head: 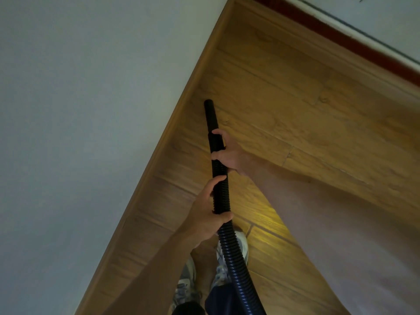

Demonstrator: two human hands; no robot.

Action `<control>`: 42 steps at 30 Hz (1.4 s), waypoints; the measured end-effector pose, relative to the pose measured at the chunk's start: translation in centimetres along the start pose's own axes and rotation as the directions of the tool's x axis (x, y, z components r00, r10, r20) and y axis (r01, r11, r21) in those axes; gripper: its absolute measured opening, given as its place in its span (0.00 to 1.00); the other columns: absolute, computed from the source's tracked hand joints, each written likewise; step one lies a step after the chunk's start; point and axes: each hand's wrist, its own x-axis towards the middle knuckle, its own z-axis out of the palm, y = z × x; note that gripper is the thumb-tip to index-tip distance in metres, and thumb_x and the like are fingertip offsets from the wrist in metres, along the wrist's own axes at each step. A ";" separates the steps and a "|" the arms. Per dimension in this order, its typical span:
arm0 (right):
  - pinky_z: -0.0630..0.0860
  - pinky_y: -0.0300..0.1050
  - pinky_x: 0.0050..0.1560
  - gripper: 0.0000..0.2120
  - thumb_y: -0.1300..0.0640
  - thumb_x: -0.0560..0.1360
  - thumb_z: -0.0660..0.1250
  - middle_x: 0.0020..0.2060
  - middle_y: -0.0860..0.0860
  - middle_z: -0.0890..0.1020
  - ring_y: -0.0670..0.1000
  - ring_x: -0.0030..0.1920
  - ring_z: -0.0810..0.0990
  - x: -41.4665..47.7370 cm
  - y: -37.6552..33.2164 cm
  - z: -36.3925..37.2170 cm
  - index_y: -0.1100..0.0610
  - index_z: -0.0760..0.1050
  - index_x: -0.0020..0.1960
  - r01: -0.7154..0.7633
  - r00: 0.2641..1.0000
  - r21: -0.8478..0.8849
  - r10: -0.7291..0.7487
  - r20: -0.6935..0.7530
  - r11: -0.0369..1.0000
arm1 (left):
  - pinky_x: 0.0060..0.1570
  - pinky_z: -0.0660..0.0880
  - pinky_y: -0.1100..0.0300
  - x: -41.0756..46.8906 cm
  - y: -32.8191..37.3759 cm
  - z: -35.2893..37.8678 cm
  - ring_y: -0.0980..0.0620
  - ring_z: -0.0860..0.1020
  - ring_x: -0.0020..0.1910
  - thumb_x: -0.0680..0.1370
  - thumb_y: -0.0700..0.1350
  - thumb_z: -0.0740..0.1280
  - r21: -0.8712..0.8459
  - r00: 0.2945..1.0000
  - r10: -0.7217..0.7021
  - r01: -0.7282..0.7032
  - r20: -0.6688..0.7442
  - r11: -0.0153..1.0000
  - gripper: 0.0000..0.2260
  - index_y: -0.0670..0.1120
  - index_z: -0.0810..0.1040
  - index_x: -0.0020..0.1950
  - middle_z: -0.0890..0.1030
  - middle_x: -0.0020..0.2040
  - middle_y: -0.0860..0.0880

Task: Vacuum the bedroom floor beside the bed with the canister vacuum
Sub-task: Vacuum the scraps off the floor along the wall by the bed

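Note:
A black ribbed vacuum hose (229, 251) runs up from the bottom of the view and ends in a smooth black nozzle (210, 114). The nozzle tip points down at the wooden floor (284, 114), close to the wooden skirting (181, 110) along the wall. My right hand (227, 153) grips the hose where the nozzle joins it. My left hand (209, 212) grips the ribbed part lower down. The canister is out of view.
A pale wall (91, 110) fills the left side. A dark red baseboard (341, 35) under another wall runs across the top right. My feet in light sneakers (238, 246) stand on the floor below the hose.

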 end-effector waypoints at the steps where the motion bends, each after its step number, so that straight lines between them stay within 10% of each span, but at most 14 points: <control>1: 0.82 0.59 0.50 0.35 0.67 0.76 0.66 0.60 0.55 0.73 0.55 0.52 0.77 0.0 -0.2 -0.1 0.39 0.60 0.74 0.003 1.000 -0.002 -0.003 0.001 1.000 | 0.40 0.83 0.53 0.1 0.2 0.0 0.43 0.80 0.52 0.73 0.30 0.71 0.003 1.000 0.011 -0.011 0.003 1.000 0.36 0.66 0.68 0.68 0.73 0.59 0.52; 12: 0.81 0.61 0.52 0.35 0.66 0.76 0.66 0.61 0.54 0.72 0.57 0.57 0.76 -1.1 -1.2 -2.3 0.38 0.59 0.74 -0.005 1.000 0.016 0.005 0.013 1.000 | 0.39 0.81 0.58 -0.3 1.9 1.4 0.41 0.80 0.53 0.73 0.29 0.72 0.026 0.999 0.045 -0.045 0.003 0.999 0.37 0.67 0.69 0.67 0.72 0.61 0.54; 20: 0.77 0.45 0.45 0.35 0.64 0.76 0.68 0.61 0.55 0.73 0.54 0.53 0.77 -5.9 -0.2 -4.7 0.43 0.58 0.75 0.100 0.993 0.008 -0.099 -0.061 0.995 | 0.47 0.83 0.49 -3.2 3.9 3.7 0.44 0.81 0.53 0.73 0.32 0.73 0.139 0.998 -0.005 -0.004 0.065 0.990 0.37 0.70 0.69 0.66 0.74 0.57 0.56; 31: 0.76 0.40 0.41 0.33 0.67 0.76 0.65 0.58 0.51 0.73 0.49 0.48 0.76 -17.0 3.5 -11.9 0.42 0.62 0.75 0.138 0.939 0.225 -0.055 -0.340 0.964 | 0.47 0.83 0.47 -7.4 7.8 10.5 0.44 0.82 0.51 0.74 0.31 0.71 0.345 0.935 -0.058 -0.072 0.350 0.936 0.37 0.71 0.69 0.66 0.71 0.62 0.57; 42: 0.80 0.65 0.53 0.30 0.68 0.78 0.65 0.55 0.51 0.75 0.56 0.50 0.79 -32.6 11.2 -15.0 0.40 0.64 0.71 0.263 0.810 0.543 0.123 -0.573 0.797 | 0.56 0.79 0.41 -13.0 9.2 17.9 0.43 0.77 0.60 0.72 0.38 0.72 0.580 0.716 -0.214 -0.312 0.664 0.753 0.36 0.74 0.66 0.67 0.66 0.69 0.64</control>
